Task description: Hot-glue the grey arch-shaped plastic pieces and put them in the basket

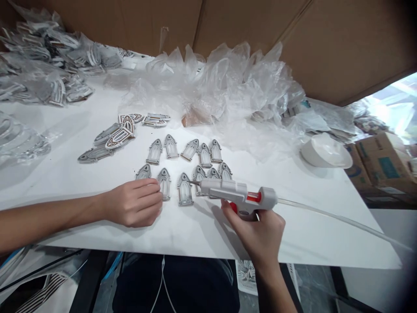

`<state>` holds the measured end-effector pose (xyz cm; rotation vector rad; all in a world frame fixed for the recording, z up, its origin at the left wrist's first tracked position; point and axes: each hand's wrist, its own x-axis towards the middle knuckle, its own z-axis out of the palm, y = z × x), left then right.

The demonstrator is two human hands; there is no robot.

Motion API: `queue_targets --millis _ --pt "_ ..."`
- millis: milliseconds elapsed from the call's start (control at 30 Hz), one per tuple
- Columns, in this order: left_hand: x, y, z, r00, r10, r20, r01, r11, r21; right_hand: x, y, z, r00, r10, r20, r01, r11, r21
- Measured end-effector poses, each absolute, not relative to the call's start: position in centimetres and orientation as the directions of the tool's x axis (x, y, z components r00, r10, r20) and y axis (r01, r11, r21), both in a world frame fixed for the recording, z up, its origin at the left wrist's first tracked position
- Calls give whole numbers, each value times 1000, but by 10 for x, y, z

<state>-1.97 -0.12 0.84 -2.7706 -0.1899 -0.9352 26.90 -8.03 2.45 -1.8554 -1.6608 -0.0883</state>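
My right hand (263, 234) grips a white hot glue gun (224, 189) with a red trigger and a long glue stick trailing from its back. The metal nozzle points left, at the upper part of a small grey arched window-shaped piece (185, 191). My left hand (138, 203) rests on the table with its fingers curled closed; whatever is inside them is hidden. It lies against another arched piece (164, 184) and partly covers a second one (143, 172). Several more such pieces (204, 155) lie in loose rows beyond the gun, a few half hidden by it.
Loose arched pieces, some with brown trim (120, 137), are heaped at left. Crumpled clear plastic bags (228, 82) and bagged pieces (55, 56) fill the back. A white bowl (325, 151) stands at right; cardboard boxes (384, 161) sit beyond the white table (312, 230).
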Motion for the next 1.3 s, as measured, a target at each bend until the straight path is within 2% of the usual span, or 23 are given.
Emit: queue_targets --millis 133,267,433,633,1067,1300 --pt "-26 1 7 796 59 603 188 -970 -154 251 -67 28 223 858 463 903 -3 -430" --pt "-29 2 6 811 64 581 163 -979 -119 239 -61 26 177 892 417 926 -7 -377" --pt "-29 -1 3 871 96 482 143 -988 -60 234 -62 22 159 918 363 937 -24 -349" --pt "-28 -1 2 902 187 389 201 -980 5 229 -60 23 122 898 423 949 20 -316" --pt "-28 -1 3 890 198 411 230 -973 -30 230 -57 24 117 907 404 953 12 -304" --pt "-27 -3 5 836 177 519 239 -969 -55 229 -58 25 98 915 392 960 17 -280"
